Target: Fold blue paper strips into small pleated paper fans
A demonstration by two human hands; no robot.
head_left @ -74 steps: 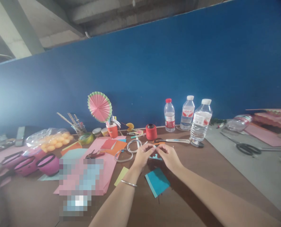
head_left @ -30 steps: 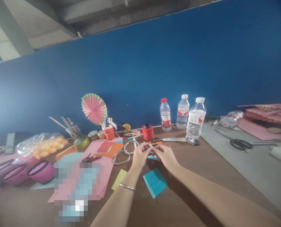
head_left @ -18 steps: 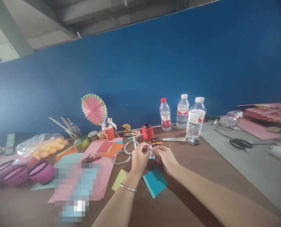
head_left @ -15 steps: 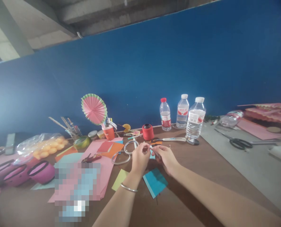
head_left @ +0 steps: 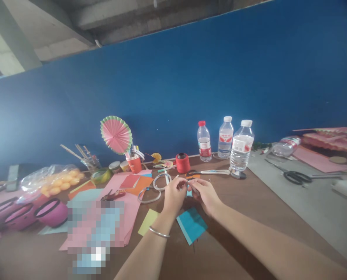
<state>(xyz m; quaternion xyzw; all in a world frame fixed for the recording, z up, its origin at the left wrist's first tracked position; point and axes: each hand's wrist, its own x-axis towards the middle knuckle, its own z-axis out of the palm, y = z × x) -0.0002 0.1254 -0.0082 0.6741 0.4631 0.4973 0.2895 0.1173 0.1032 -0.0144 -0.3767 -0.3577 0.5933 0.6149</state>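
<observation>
In the head view my left hand (head_left: 175, 195), with a silver bangle at its wrist, is closed in a pinch. Its fingertips meet those of my right hand (head_left: 206, 196), which is pinched too. Whatever small thing lies between them is too hidden to name. A square of blue paper (head_left: 193, 225) lies on the table just below the hands. Left of it, partly behind my left wrist, is a yellow paper (head_left: 148, 221). A spool of red thread (head_left: 182, 163) stands beyond the fingers, near a utility knife (head_left: 214, 172).
Water bottles (head_left: 242, 146) stand along the blue wall (head_left: 173, 85). Rolls of white tape (head_left: 149, 195), pink paper (head_left: 129, 217) and pliers (head_left: 114, 195) lie to the left. A red cup (head_left: 134, 164) holds tools beside a paper fan (head_left: 116, 134). Black-handled scissors (head_left: 296, 177) rest at right.
The fingertips have shifted slightly, and a small whitish bit that showed between them is now hardly visible. The things on the table stay where they were.
</observation>
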